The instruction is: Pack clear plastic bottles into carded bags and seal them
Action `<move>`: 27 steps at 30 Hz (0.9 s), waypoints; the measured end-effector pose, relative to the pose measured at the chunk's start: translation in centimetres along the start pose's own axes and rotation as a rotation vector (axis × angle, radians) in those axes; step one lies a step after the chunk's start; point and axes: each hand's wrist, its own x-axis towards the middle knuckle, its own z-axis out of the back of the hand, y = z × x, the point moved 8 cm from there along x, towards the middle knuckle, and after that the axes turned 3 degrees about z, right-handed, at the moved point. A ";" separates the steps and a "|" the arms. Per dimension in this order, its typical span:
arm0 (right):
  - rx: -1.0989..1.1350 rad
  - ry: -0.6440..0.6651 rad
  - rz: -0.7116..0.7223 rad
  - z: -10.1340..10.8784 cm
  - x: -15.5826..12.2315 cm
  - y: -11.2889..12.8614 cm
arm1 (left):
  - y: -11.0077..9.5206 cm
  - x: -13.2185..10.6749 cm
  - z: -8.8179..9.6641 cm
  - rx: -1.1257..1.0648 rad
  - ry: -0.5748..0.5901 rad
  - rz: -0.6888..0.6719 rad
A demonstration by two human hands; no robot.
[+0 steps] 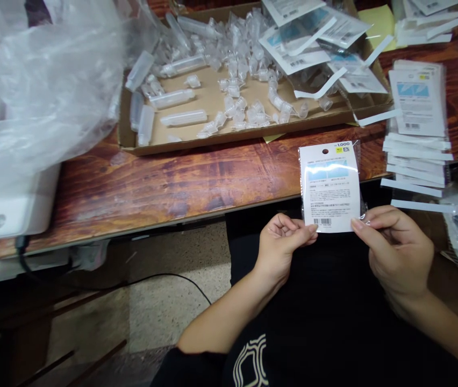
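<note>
A clear plastic packet with a white printed card (pixel 331 188) is held upright between both hands, just in front of the table edge. My left hand (pixel 283 244) pinches its lower left corner between thumb and fingers. At the lower right corner, my right hand (pixel 398 244) grips the plastic the same way. The card's printed side faces me, with a round hanging hole, blue pictures and a barcode. What lies behind the card is hidden.
A shallow cardboard box (pixel 213 141) holds clear plastic tubes and small ribbed pieces, with several packets (pixel 293 54) on its right end. Stacked packets (pixel 418 107) with white strips lie at right. A plastic bag (pixel 51 80) and a white device (pixel 19 209) with a cable occupy the left.
</note>
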 end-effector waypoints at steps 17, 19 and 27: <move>-0.704 0.145 0.874 -0.9 0.8 3.9 | 0.2 -2.5 -2.9 0.068 0.194 0.022; -0.731 0.119 0.980 0.0 0.9 5.5 | -1.3 -3.9 -4.0 0.250 0.248 -0.111; -0.069 0.330 0.462 4.8 3.4 8.4 | -11.7 -9.5 -13.2 1.379 0.285 -0.996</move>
